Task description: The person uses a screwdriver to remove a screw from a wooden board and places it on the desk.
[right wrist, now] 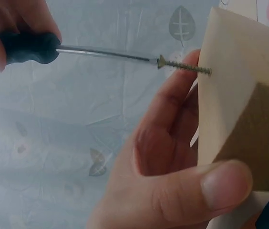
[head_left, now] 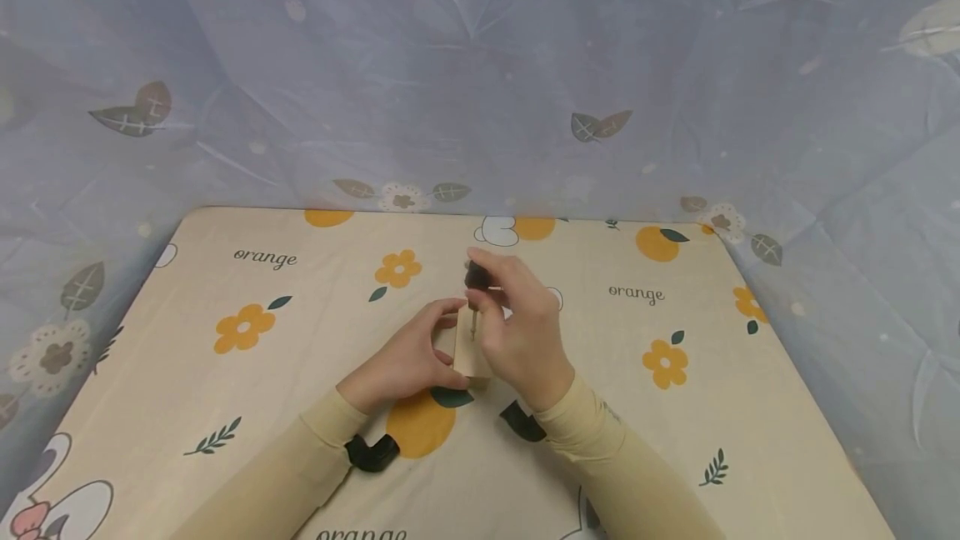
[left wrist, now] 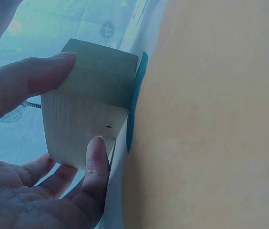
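My left hand (head_left: pixel 412 357) grips a pale wooden block (head_left: pixel 469 352) on the table, with the thumb on its near end and fingers along its side. A screw (right wrist: pixel 184 66) stands partly sunk in the block's upper face, much of its thread still outside. My right hand (head_left: pixel 528 323) holds a screwdriver (right wrist: pixel 32 47) by its dark handle above the block. The tip of its metal shaft meets the screw head in the right wrist view. In the left wrist view, the block (left wrist: pixel 84 124) shows a small dark slot in one face; the screw's thread shows beyond the thumb.
A patterned cloth (head_left: pixel 300 390) with oranges, flowers and lettering covers the table. Behind it hangs a grey-blue leaf-print curtain (head_left: pixel 480 90). A black wrist-worn piece (head_left: pixel 372 452) sits by the left sleeve, another black piece (head_left: pixel 522 422) by the right.
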A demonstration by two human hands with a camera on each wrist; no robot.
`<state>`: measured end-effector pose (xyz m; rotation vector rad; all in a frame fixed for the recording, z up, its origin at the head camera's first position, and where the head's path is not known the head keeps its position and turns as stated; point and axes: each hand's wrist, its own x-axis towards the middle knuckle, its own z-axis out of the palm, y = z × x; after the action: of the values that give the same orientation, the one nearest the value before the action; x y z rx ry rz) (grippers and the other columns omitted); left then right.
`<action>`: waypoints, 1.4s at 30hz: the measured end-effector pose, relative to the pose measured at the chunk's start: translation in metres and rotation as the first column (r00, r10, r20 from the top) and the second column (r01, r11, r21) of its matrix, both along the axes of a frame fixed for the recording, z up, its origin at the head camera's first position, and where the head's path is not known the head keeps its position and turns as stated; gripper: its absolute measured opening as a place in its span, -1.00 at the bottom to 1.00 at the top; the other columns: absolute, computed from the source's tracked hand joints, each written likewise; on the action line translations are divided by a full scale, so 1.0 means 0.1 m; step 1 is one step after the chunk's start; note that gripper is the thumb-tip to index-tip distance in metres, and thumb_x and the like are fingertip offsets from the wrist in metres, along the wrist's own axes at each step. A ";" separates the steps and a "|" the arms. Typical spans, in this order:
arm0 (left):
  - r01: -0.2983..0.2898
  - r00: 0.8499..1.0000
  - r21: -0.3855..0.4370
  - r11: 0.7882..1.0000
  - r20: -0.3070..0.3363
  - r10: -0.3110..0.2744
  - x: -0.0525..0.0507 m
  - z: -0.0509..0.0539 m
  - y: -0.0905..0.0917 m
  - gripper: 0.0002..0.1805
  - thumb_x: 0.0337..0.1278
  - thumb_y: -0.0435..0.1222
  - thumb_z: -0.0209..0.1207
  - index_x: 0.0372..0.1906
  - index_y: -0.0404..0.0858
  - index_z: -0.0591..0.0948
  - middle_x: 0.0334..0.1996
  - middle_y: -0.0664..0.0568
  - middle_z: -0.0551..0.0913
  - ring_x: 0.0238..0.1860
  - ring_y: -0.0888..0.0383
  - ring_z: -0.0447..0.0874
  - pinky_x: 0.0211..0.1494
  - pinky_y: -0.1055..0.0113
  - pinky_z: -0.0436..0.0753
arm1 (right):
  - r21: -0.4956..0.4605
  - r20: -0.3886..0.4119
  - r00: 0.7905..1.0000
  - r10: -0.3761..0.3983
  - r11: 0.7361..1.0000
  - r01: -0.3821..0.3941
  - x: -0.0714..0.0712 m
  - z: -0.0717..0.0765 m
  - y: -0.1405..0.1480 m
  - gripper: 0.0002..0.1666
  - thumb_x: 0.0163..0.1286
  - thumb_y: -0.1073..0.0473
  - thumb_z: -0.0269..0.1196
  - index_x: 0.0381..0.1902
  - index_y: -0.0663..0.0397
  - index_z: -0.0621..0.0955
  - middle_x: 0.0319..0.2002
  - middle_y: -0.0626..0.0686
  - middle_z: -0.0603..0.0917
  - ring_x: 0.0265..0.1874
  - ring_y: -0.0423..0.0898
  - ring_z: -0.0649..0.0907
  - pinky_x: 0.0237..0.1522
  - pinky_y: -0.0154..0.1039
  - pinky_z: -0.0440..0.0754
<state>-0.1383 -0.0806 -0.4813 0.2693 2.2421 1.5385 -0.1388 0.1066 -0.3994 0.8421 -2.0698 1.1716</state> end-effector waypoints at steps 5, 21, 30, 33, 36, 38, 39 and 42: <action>0.001 1.000 0.012 1.000 -0.007 -0.001 0.00 -0.01 0.01 0.19 -0.12 -0.26 0.68 0.64 0.06 0.25 0.54 -0.07 0.44 -0.11 0.05 0.81 0.10 0.18 0.81 | 0.026 0.022 0.999 -0.036 0.999 0.036 0.01 0.00 0.00 -0.46 0.35 0.34 0.48 0.28 0.15 0.66 -0.04 0.15 0.70 -0.09 -0.02 0.77 -0.12 -0.19 0.86; 0.018 1.000 0.043 0.999 0.001 -0.018 -0.02 -0.01 0.00 0.20 -0.10 -0.25 0.69 0.66 0.01 0.23 0.55 -0.19 0.40 -0.08 0.06 0.85 0.16 0.15 0.81 | -0.013 -0.076 0.994 -0.073 0.997 0.072 0.00 -0.01 -0.01 -0.51 0.26 0.42 0.54 0.14 0.25 0.70 -0.22 0.16 0.73 -0.34 0.01 0.81 -0.26 -0.29 0.84; 0.011 1.000 0.031 0.999 0.013 -0.012 -0.01 -0.01 0.00 0.20 -0.11 -0.26 0.69 0.66 0.01 0.24 0.56 -0.20 0.39 -0.08 0.06 0.83 0.14 0.15 0.82 | 0.039 -0.053 0.997 -0.052 0.998 0.054 0.00 0.00 0.01 -0.51 0.37 0.51 0.36 0.25 0.25 0.66 -0.13 0.17 0.77 -0.22 -0.01 0.84 -0.22 -0.31 0.84; 0.008 1.000 0.028 1.000 0.013 -0.009 -0.01 -0.01 0.00 0.19 -0.11 -0.27 0.68 0.65 0.03 0.25 0.56 -0.18 0.40 -0.08 0.05 0.83 0.13 0.15 0.82 | 0.044 -0.029 0.999 -0.043 0.998 0.045 0.01 0.01 0.01 -0.50 0.40 0.48 0.34 0.29 0.25 0.63 -0.06 0.18 0.78 -0.17 -0.01 0.84 -0.15 -0.28 0.85; 0.007 1.000 0.028 1.000 0.010 -0.007 -0.01 -0.02 0.00 0.19 -0.10 -0.29 0.67 0.65 0.04 0.24 0.56 -0.13 0.41 -0.09 0.05 0.83 0.13 0.16 0.82 | 0.053 -0.022 0.999 -0.046 0.997 0.047 0.01 0.01 0.00 -0.48 0.40 0.40 0.40 0.30 0.24 0.61 -0.03 0.18 0.76 -0.13 -0.01 0.82 -0.11 -0.22 0.86; 0.003 1.000 0.025 1.000 0.007 -0.004 -0.01 -0.02 0.00 0.19 -0.11 -0.29 0.67 0.64 0.06 0.24 0.55 -0.10 0.42 -0.10 0.04 0.84 0.12 0.17 0.82 | 0.058 -0.034 0.998 -0.057 0.997 0.059 0.00 0.00 0.00 -0.45 0.35 0.32 0.48 0.28 0.22 0.62 -0.04 0.17 0.73 -0.13 -0.01 0.80 -0.14 -0.20 0.87; 0.002 1.000 0.023 1.000 0.008 -0.002 -0.01 -0.02 0.00 0.19 -0.12 -0.29 0.67 0.64 0.07 0.24 0.55 -0.07 0.42 -0.10 0.04 0.83 0.12 0.17 0.82 | 0.060 -0.045 0.997 -0.066 0.996 0.069 -0.01 0.00 0.00 -0.44 0.33 0.29 0.52 0.26 0.21 0.62 -0.05 0.17 0.72 -0.13 -0.01 0.79 -0.16 -0.20 0.87; 0.003 1.000 0.021 1.000 0.003 -0.003 -0.01 -0.01 0.00 0.21 -0.12 -0.29 0.67 0.65 0.06 0.22 0.56 -0.06 0.41 -0.11 0.03 0.83 0.12 0.17 0.82 | 0.046 -0.070 0.994 -0.085 0.995 0.088 -0.02 -0.02 0.00 -0.44 0.27 0.28 0.58 0.20 0.21 0.64 -0.12 0.16 0.67 -0.16 0.00 0.74 -0.23 -0.23 0.85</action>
<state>-0.1388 -0.0803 -0.4826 0.2770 2.2231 1.5610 -0.1407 0.1068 -0.4016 0.7955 -2.0658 1.0359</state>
